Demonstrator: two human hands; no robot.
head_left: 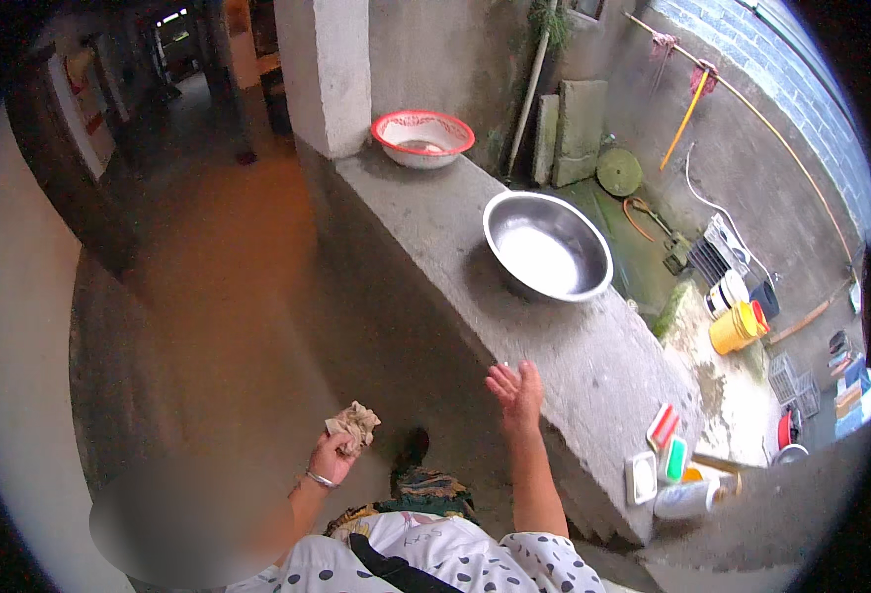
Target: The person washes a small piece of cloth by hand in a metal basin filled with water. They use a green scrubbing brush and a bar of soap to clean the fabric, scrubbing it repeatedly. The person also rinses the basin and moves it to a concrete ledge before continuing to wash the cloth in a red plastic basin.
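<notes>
In my left hand [331,459] is a crumpled beige cloth [354,426], gripped at its lower edge and held over the floor. My right hand [517,393] is raised in front of the concrete ledge with its fingers apart and nothing in it. Beyond that hand, a shiny steel basin [548,247] rests on the ledge [593,346]. Farther along, near the pillar, sits a white enamel basin [422,136] with a red rim; something pale lies inside it.
Brushes [663,425], a white tub [642,478] and a pale container [687,499] stand at the ledge's near right end. Beyond the ledge are a yellow bucket [735,330], a white bucket [726,295] and a bamboo pole [751,114] along the wall. A dim passage [193,109] runs off at left.
</notes>
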